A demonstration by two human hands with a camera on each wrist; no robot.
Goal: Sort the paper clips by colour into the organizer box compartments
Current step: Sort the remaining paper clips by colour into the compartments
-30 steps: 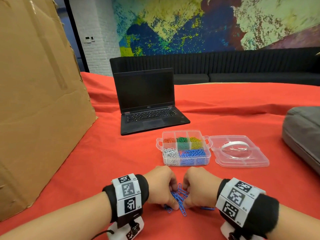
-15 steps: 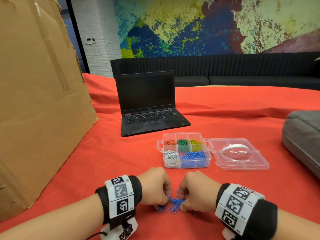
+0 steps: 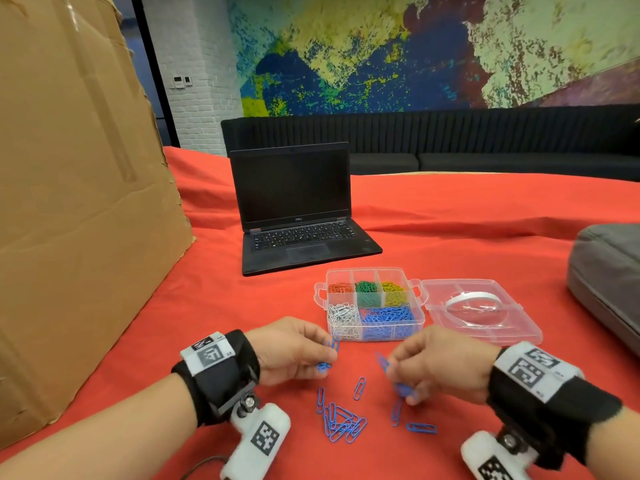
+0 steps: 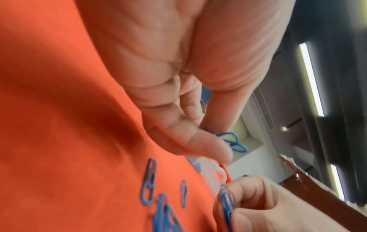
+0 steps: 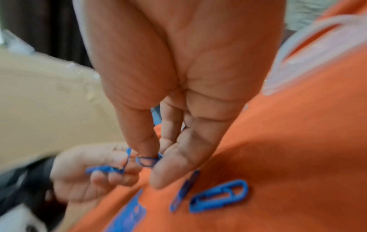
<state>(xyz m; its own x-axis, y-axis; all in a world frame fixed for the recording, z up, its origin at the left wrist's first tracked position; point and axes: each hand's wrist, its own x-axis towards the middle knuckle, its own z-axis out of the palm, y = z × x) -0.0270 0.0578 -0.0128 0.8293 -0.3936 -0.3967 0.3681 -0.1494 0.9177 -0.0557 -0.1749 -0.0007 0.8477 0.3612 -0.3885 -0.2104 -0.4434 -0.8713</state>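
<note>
A clear organizer box (image 3: 420, 311) stands on the red cloth, holding orange, green, yellow, silver and blue paper clips in separate compartments. Just in front of it, my left hand (image 3: 299, 351) pinches a few blue clips (image 3: 329, 355) (image 4: 233, 142) above the cloth. My right hand (image 3: 426, 367) pinches other blue clips (image 3: 391, 374) (image 5: 147, 160) a little to the right. Between and below the hands, a loose pile of blue clips (image 3: 341, 422) lies on the cloth, with single clips (image 3: 420, 427) (image 5: 219, 196) scattered near it.
The box's clear lid (image 3: 481, 310) lies open to its right with a white ring inside. An open black laptop (image 3: 298, 209) stands behind the box. A big cardboard sheet (image 3: 76, 202) fills the left side. A grey case (image 3: 609, 271) sits at the right edge.
Both hands were pressed together low over one bunch of blue clips. They have lifted and drawn apart, each pinching a few clips, and a pile now lies exposed on the cloth.
</note>
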